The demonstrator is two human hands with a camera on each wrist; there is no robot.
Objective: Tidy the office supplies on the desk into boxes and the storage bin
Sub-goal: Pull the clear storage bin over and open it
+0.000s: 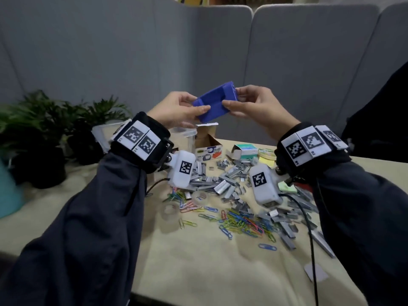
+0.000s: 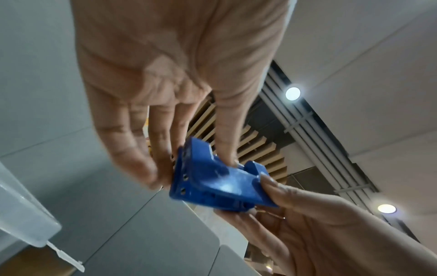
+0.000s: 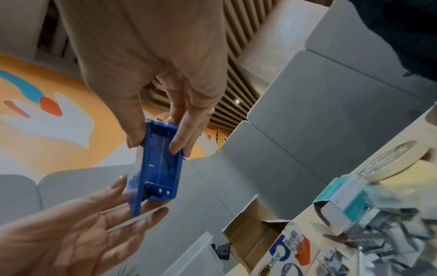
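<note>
I hold a blue plastic tape dispenser [image 1: 215, 102] in the air over the desk with both hands. My left hand [image 1: 198, 104] pinches its left end between thumb and fingers. My right hand [image 1: 229, 100] pinches the right end the same way. In the left wrist view the blue tape dispenser [image 2: 212, 183] sits between my left hand [image 2: 187, 160] above and my right hand [image 2: 272, 196] below. The right wrist view shows the underside of the blue tape dispenser [image 3: 160, 168], with my right hand [image 3: 156, 144] on its far end and my left hand [image 3: 132, 201] at its near end.
Below my hands stand an open cardboard box [image 1: 208, 144], a clear plastic container [image 1: 183, 135] and a small teal box [image 1: 245, 149]. Loose staple strips [image 1: 227, 182], coloured paper clips [image 1: 242, 221] and clear tape rolls [image 1: 199, 196] litter the desk. Potted plants [image 1: 44, 129] line the left.
</note>
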